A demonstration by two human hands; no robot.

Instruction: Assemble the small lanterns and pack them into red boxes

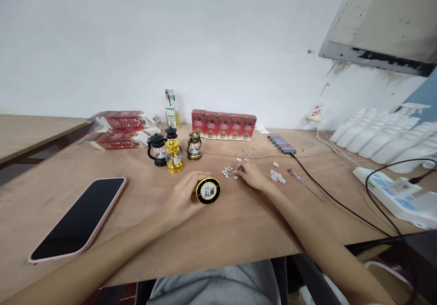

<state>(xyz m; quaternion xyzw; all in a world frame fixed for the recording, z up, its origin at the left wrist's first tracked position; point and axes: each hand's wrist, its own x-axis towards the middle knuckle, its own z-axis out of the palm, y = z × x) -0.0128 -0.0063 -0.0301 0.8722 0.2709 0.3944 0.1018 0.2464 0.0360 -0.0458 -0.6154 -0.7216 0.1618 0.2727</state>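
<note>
My left hand [182, 195] is closed around a small lantern [208, 190], tipped so its round black-and-gold base faces me. In the middle of that base is an open battery compartment with metal contacts. My right hand [252, 175] has its fingertips drawn together on the table, at the edge of a cluster of button cells [226, 172]; whatever is between them is too small to make out. Left of centre stand a gold lantern [175, 157], a bronze lantern [194, 146] and two black lanterns, the nearer black lantern [157, 150] beside the gold one.
Red boxes [223, 125] line the wall, with opened boxes [123, 129] at left. A phone [80, 218] lies near my left arm. On the right are white plastic pieces [277, 176], a screwdriver [305, 184], another phone [282, 144], a power strip [392, 195] and white bottles [382, 134].
</note>
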